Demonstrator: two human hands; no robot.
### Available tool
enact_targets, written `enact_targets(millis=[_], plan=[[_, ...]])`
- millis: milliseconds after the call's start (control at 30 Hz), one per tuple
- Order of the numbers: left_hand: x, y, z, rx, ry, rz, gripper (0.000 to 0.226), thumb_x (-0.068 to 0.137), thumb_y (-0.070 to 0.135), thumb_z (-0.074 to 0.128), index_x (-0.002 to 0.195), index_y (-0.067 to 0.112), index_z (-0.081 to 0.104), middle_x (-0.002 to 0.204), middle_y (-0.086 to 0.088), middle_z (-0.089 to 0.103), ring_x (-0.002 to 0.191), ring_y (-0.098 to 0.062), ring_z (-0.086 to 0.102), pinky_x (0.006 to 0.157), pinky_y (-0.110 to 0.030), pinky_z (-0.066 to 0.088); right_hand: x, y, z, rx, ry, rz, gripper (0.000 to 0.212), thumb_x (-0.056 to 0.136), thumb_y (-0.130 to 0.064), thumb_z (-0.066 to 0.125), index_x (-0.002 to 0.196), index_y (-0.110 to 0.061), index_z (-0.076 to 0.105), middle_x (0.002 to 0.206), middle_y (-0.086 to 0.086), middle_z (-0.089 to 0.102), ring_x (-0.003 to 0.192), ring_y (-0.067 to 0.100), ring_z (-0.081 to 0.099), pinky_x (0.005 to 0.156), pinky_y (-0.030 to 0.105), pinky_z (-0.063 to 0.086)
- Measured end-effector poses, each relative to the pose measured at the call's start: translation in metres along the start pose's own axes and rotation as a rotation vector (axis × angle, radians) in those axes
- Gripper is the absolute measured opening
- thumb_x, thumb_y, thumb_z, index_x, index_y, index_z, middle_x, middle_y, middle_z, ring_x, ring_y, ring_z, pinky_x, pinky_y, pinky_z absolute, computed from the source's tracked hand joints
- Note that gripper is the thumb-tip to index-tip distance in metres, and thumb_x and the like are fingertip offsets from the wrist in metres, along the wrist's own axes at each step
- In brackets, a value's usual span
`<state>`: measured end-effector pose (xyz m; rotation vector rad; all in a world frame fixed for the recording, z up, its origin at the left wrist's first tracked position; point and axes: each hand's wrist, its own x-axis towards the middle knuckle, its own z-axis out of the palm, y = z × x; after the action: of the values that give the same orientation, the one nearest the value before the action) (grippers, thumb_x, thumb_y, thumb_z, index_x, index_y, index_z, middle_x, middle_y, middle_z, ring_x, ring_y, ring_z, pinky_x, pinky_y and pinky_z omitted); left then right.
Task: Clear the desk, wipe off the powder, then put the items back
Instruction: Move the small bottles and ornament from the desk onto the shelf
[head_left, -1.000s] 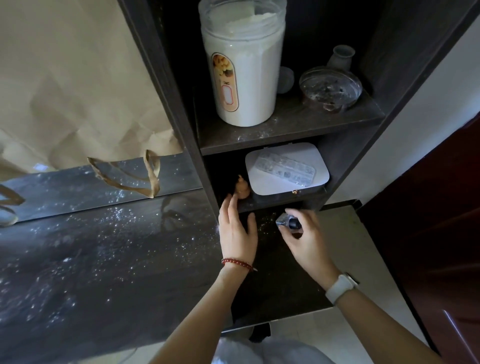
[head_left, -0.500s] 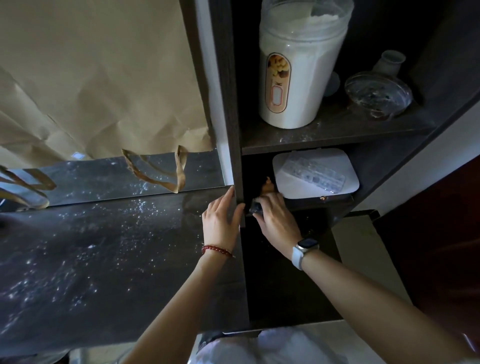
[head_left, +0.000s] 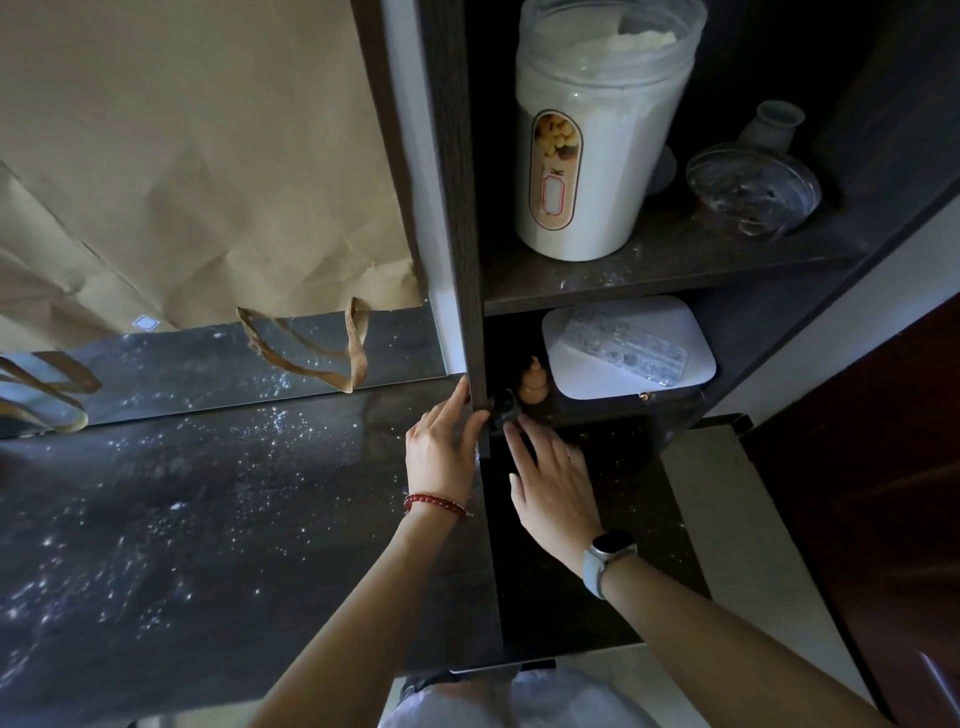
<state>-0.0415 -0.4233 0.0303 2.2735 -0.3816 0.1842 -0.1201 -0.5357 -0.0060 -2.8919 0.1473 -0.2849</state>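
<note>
One jar (head_left: 592, 156) of white powder stands on the upper shelf (head_left: 649, 270)

Single head view, looking steeply down, close over desk (head_left: 182, 519) and shelf unit (head_left: 649, 270).

Desk top (head_left: 208, 519): dark, glossy, mirror-like surface dusted with fine white powder (head_left: 270, 421). Shelf unit (head_left: 457, 208): dark matt wood with visible grain. Bag (head_left: 182, 156): creased brown paper, matt, with woven cloth handles (head_left: 311, 358). Jar (head_left: 597, 156): clear smooth plastic, filled with white powder. Bowl (head_left: 753, 192): transparent, shiny, glass or plastic, hard to tell in the dim light. Box (head_left: 623, 348): smooth white plastic. Bracelet (head_left: 436, 504): glossy red beads. Watch band (head_left: 595, 571): smooth, matt, pale.
</note>
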Motion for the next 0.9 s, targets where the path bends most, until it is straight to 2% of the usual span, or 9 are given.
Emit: enact_targets(millis=[133,233,333,433,500,567,633,767,900], plan=[[-0.001,0.002,-0.002,0.009,-0.052,-0.054,0.04,0.088,0.023,0.056,0.128,0.019,0.052,0.102,-0.005,0.068,0.096,-0.022,0.059,0.084,-0.026,0.035,0.005,-0.001,-0.003,-0.073,-0.057,0.025,0.064,0.072,-0.023,0.065,0.131,-0.01,0.043,0.133,0.015,0.05,0.115,0.029,0.052,0.087,0.04,0.047],[-0.01,0.001,-0.007,0.038,-0.098,-0.105,0.047,0.088,0.023,0.057,0.132,0.017,0.045,0.117,-0.009,0.061,0.109,-0.027,0.054,0.093,-0.038,0.038,-0.006,-0.006,-0.006,-0.046,-0.051,0.025,0.052,0.08,-0.026,0.045,0.131,-0.012,0.043,0.134,0.015,0.049,0.12,0.029,0.047,0.095,0.044,0.043],[-0.036,-0.014,-0.019,0.229,-0.179,-0.186,0.056,0.088,0.027,0.054,0.139,0.02,0.032,0.144,-0.009,0.036,0.133,-0.027,0.03,0.106,-0.043,0.026,-0.03,-0.016,0.0,0.026,-0.074,-0.05,0.051,0.081,-0.028,0.035,0.13,-0.015,0.042,0.134,0.013,0.05,0.124,0.026,0.039,0.104,0.045,0.036],[-0.076,-0.043,-0.041,0.408,-0.284,-0.298,0.059,0.091,0.031,0.047,0.143,0.025,0.019,0.153,-0.007,0.016,0.142,-0.026,0.008,0.113,-0.047,0.012,-0.051,-0.036,0.012,0.094,-0.136,-0.117,0.051,0.081,-0.028,0.036,0.13,-0.016,0.041,0.135,0.01,0.05,0.127,0.024,0.032,0.106,0.045,0.023],[-0.099,-0.064,-0.063,0.473,-0.34,-0.404,0.06,0.092,0.035,0.041,0.144,0.029,0.012,0.155,-0.004,0.005,0.143,-0.026,-0.001,0.114,-0.051,0.003,-0.057,-0.058,0.019,0.121,-0.185,-0.131,0.052,0.08,-0.029,0.035,0.13,-0.016,0.041,0.134,0.009,0.051,0.128,0.024,0.031,0.107,0.047,0.027],[-0.118,-0.087,-0.088,0.506,-0.359,-0.497,0.06,0.093,0.037,0.039,0.144,0.029,0.009,0.156,-0.003,0.001,0.143,-0.027,-0.004,0.113,-0.053,-0.001,-0.058,-0.088,0.025,0.123,-0.226,-0.153,0.052,0.079,-0.03,0.035,0.129,-0.016,0.042,0.131,0.009,0.054,0.125,0.024,0.034,0.101,0.051,0.037],[-0.132,-0.11,-0.12,0.507,-0.313,-0.567,0.058,0.093,0.038,0.038,0.144,0.029,0.011,0.156,-0.002,0.003,0.143,-0.026,-0.002,0.113,-0.053,0.0,-0.055,-0.125,0.031,0.122,-0.269,-0.191,0.051,0.077,-0.031,0.035,0.125,-0.016,0.047,0.126,0.009,0.058,0.121,0.026,0.04,0.092,0.054,0.043],[-0.155,-0.161,-0.198,0.461,-0.15,-0.663,0.055,0.093,0.035,0.039,0.143,0.025,0.019,0.154,-0.004,0.014,0.142,-0.024,0.008,0.114,-0.048,0.009,-0.044,-0.218,0.047,0.115,-0.344,-0.291,0.049,0.075,-0.031,0.034,0.113,-0.015,0.059,0.112,0.005,0.066,0.108,0.027,0.06,0.083,0.052,0.05],[-0.183,-0.228,-0.285,0.419,-0.031,-0.735,0.052,0.092,0.034,0.042,0.14,0.023,0.026,0.151,-0.004,0.022,0.139,-0.023,0.017,0.111,-0.043,0.017,-0.036,-0.33,0.076,0.209,-0.387,-0.387,0.045,0.077,-0.026,0.037,0.111,-0.009,0.061,0.109,0.009,0.066,0.105,0.031,0.061,0.082,0.051,0.052]])
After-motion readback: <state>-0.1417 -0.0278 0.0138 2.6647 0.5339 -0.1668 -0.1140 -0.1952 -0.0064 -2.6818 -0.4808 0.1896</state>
